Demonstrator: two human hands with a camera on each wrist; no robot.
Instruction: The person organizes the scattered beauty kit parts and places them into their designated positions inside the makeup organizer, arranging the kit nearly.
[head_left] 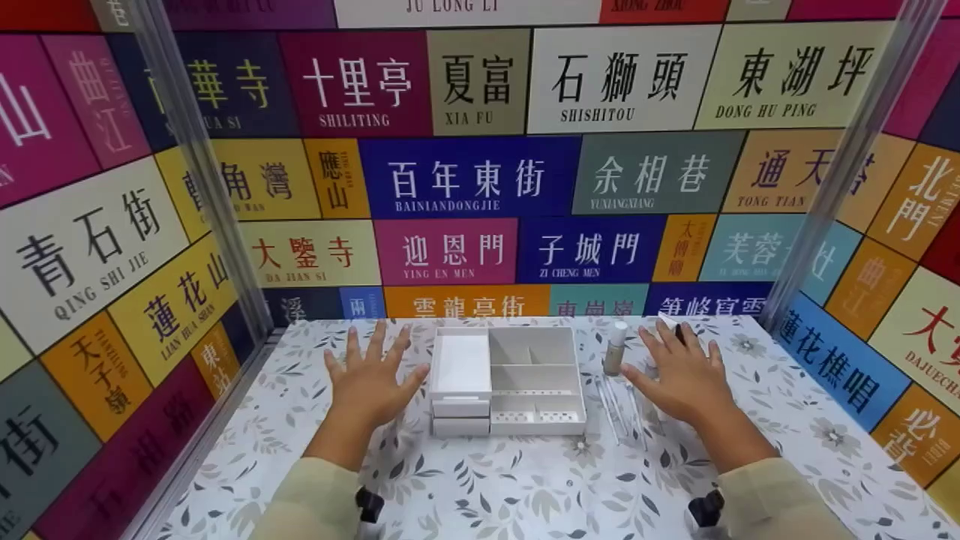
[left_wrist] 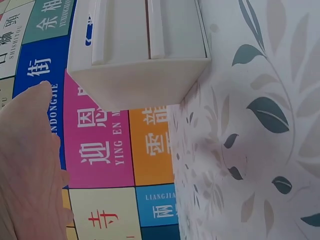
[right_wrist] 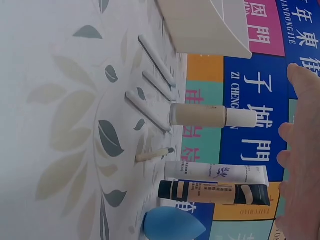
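My left hand (head_left: 371, 386) is spread flat, palm down, just left of a white desktop organizer (head_left: 461, 361) with small drawers and open compartments. My right hand (head_left: 686, 382), fingers also spread, hovers right of the organizer and holds nothing. Close by its thumb stands a foundation bottle (head_left: 615, 349) with a white cap. Several thin white sticks (right_wrist: 155, 60) lie between the bottle and the organizer's side. The right wrist view also shows a white tube (right_wrist: 217, 172), a black-and-beige tube (right_wrist: 215, 193), a blue makeup sponge (right_wrist: 172, 224) and a short pencil-like stick (right_wrist: 154, 154); in the head view the hand largely covers these.
The table (head_left: 480, 495) has a white cover printed with grey leaves. Panels with coloured street-name signs (head_left: 465, 176) rise behind it and on both sides. Clear upright corner posts (head_left: 199, 157) stand at the back left and back right (head_left: 840, 172).
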